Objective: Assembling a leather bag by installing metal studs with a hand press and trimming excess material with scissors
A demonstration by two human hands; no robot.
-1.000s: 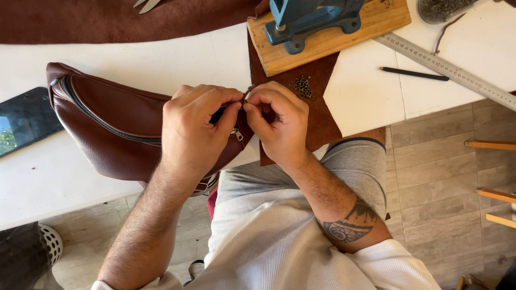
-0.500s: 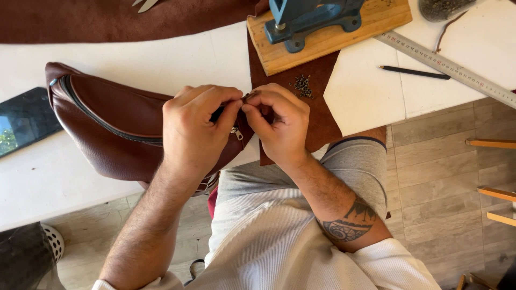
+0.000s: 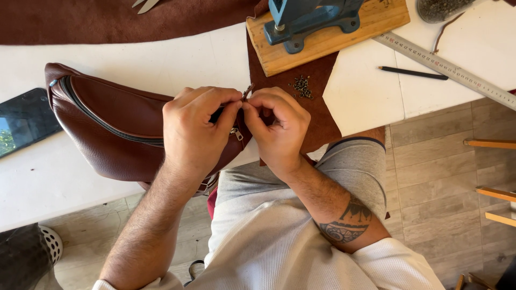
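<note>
A dark brown leather waist bag (image 3: 110,126) with a zipper along its top lies on the white table (image 3: 48,182) at its near edge. My left hand (image 3: 196,131) presses on the bag's right end, fingers pinched at the zipper area, where a small metal pull (image 3: 235,132) hangs below. My right hand (image 3: 279,129) meets it fingertip to fingertip, pinching a small brown strip at the same spot. What exactly sits between the fingertips is hidden.
A brown leather piece (image 3: 317,102) with a heap of small metal parts (image 3: 302,86) lies beside my right hand. Behind it stands a blue press (image 3: 309,19) on a wooden board (image 3: 328,40). A metal ruler (image 3: 446,70), a black pencil (image 3: 413,73) and a phone (image 3: 24,121) also lie on the table.
Both hands stay pinched together at the bag's right end; only slight finger movement shows.
</note>
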